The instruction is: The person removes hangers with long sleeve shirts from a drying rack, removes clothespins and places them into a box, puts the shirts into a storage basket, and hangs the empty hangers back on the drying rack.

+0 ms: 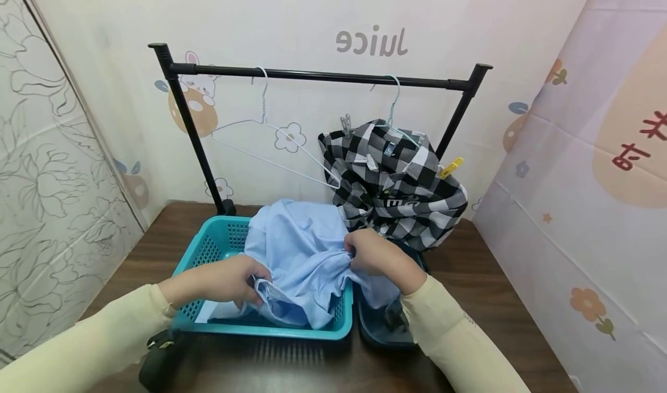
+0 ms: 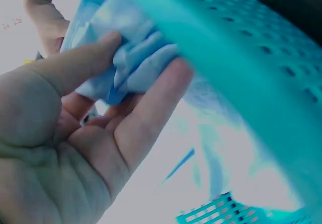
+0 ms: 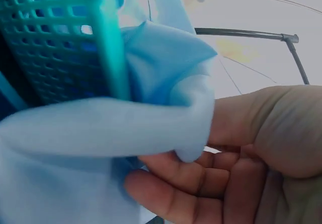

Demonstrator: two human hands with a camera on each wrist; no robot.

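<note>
A light blue cloth garment [image 1: 299, 237] lies bunched in the teal plastic basket [image 1: 208, 231], part of it spilling over the basket's right rim. My left hand [image 1: 229, 280] pinches its near left edge; in the left wrist view the thumb and fingers of that hand [image 2: 90, 113] close on blue folds [image 2: 141, 63] beside the basket rim. At the garment's right side my right hand [image 1: 372, 251] grips a fold. The right wrist view has the curled fingers of this hand [image 3: 211, 168] against the blue cloth [image 3: 100, 128] hanging over the rim.
A black rack [image 1: 323, 76] stands behind, carrying a bare white hanger [image 1: 276, 161] and a black-and-white checked shirt [image 1: 396, 184] on another hanger. A yellow clip [image 1: 451, 168] and a grey clip [image 1: 346, 125] are on the shirt. A dark basin [image 1: 383, 332] sits right of the basket on the wooden table [image 1: 484, 300].
</note>
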